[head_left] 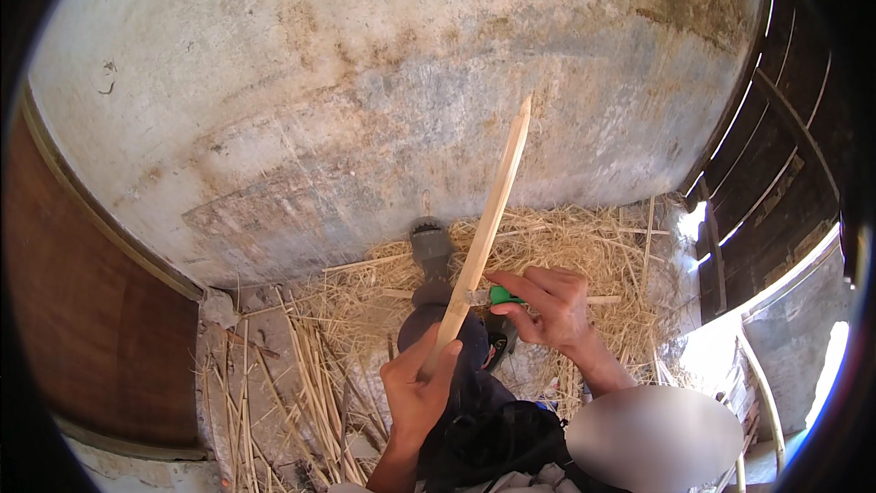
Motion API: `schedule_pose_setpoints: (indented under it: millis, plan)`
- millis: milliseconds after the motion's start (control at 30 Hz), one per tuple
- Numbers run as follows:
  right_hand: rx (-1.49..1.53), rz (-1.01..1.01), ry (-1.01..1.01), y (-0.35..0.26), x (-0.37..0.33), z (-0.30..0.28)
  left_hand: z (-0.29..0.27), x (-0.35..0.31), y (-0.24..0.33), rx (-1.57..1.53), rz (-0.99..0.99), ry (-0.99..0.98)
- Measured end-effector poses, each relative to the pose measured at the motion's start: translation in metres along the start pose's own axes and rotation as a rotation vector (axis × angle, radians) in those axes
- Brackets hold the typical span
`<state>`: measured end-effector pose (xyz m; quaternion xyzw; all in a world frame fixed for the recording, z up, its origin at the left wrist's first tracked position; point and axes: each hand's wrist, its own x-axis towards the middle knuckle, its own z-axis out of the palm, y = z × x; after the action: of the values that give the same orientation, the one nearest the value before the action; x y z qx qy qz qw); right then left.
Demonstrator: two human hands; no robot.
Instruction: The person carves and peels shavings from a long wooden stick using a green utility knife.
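Observation:
A long pale wooden stick [497,196] slants up and away from me, its far end tapering to a point. My left hand [422,385] is closed round the near end of it. In my right hand [550,308] is a knife with a green handle [505,295]. Its short blade lies against the side of the stick, a little above my left hand; most of the handle is hidden by my fingers. Below the stick, my leg in dark trousers ends in a grey boot [431,245].
Thin shavings [584,246] cover the floor in front of a stained, pale wall [438,100]. Several long, thin strips [301,383] lie at the left, near a brown wooden panel [100,301]. Dark slatted boards [776,164] stand on the right.

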<state>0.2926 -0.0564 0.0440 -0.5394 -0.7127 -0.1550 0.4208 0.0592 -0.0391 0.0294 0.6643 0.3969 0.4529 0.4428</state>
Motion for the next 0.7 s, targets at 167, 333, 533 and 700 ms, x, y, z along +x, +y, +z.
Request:
schedule_pose_setpoints:
  millis: [167, 333, 533, 700]
  plan:
    - [0.009, -0.006, 0.020, 0.000, -0.002, 0.004, -0.003, -0.006, 0.001, 0.015, -0.026, 0.009]
    - [-0.004, -0.003, -0.013, -0.005, -0.001, 0.002, -0.005, -0.007, 0.005, -0.022, -0.022, 0.006]
    - [0.008, 0.168, 0.239, 0.043, 0.000, 0.009, -0.006, -0.030, -0.024, -0.044, -0.073, -0.059]
    - [-0.145, 0.609, 0.279, 0.100, 0.017, -0.017, -0.011, -0.057, -0.033, -0.062, -0.146, -0.117]
